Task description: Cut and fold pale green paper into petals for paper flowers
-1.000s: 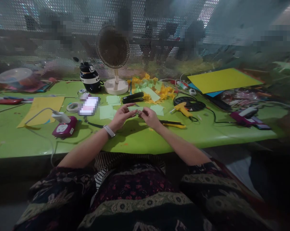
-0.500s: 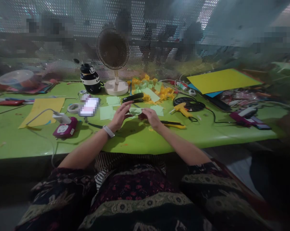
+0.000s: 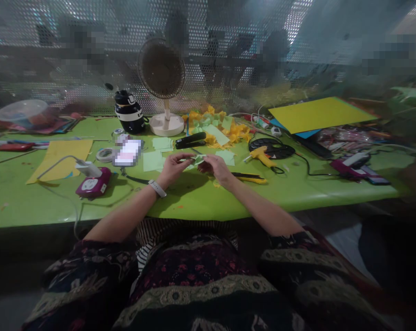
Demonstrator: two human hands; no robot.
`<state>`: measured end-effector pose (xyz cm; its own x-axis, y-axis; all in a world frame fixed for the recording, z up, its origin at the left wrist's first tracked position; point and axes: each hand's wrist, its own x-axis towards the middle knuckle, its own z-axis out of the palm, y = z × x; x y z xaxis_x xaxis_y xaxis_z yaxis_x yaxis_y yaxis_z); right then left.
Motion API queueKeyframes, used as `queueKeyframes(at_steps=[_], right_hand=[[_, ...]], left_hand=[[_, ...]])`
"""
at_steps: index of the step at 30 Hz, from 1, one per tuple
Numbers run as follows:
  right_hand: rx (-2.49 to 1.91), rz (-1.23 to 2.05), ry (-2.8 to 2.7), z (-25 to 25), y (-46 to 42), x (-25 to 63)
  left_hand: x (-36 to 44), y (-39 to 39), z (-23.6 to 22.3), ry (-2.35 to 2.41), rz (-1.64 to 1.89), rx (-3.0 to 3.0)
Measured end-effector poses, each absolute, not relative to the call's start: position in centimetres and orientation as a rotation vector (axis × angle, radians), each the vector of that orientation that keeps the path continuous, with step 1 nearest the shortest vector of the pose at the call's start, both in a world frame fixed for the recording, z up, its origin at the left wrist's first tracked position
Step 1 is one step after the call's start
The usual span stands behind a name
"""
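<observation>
Both my hands are over the green table [image 3: 201,197], pinching one small pale green paper piece [image 3: 196,159] between them. My left hand [image 3: 173,168], with a white wristband, grips its left end with curled fingers. My right hand [image 3: 216,167] grips its right end. More pale green paper squares [image 3: 153,161] lie flat just left of my hands, and a heap of folded yellow and green paper [image 3: 216,126] sits behind. A black stapler [image 3: 190,140] lies just beyond the paper I hold.
A small desk fan [image 3: 162,87] and a black-and-white bottle [image 3: 129,112] stand at the back. A yellow glue gun [image 3: 262,157] with black cord and a yellow-handled cutter [image 3: 249,177] lie right. A magenta power strip [image 3: 90,185], tape roll [image 3: 105,154] and yellow sheets [image 3: 320,115] surround them.
The paper piece went from a stretched strip to a more folded, crumpled shape. My left hand opened briefly half a second ago and has closed on the paper again.
</observation>
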<state>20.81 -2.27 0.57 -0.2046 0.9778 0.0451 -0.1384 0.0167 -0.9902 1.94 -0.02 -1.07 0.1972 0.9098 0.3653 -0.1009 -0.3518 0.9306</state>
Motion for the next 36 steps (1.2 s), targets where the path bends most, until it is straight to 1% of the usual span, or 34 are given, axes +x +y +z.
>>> queueKeyframes(at_steps=[6,11,14,18,23,36], right_hand=[[-1.013,1.429,-1.288,1.0,-2.6,20.7],[-1.022,1.439,-1.225,0.9,-2.3,20.6],[-1.007,1.487,-1.09,0.7,-1.7,20.6],[-1.009,1.588,-0.884,0.8,-1.4,20.7],[-1.015,1.641,-0.787,1.2,-1.6,20.7],[-1.014,1.63,-0.845,0.9,-1.6,20.8]], left_hand=[[1.9,0.0,-1.1,0.812,1.394,1.604],[1.9,0.0,-0.9,0.801,1.329,1.318],[1.9,-0.2,-0.4,0.747,1.321,1.138],[1.7,-0.3,0.1,0.727,1.328,1.041],[1.7,-0.4,0.0,0.709,1.297,1.048],[1.7,-0.2,-0.3,0.71,1.289,1.097]])
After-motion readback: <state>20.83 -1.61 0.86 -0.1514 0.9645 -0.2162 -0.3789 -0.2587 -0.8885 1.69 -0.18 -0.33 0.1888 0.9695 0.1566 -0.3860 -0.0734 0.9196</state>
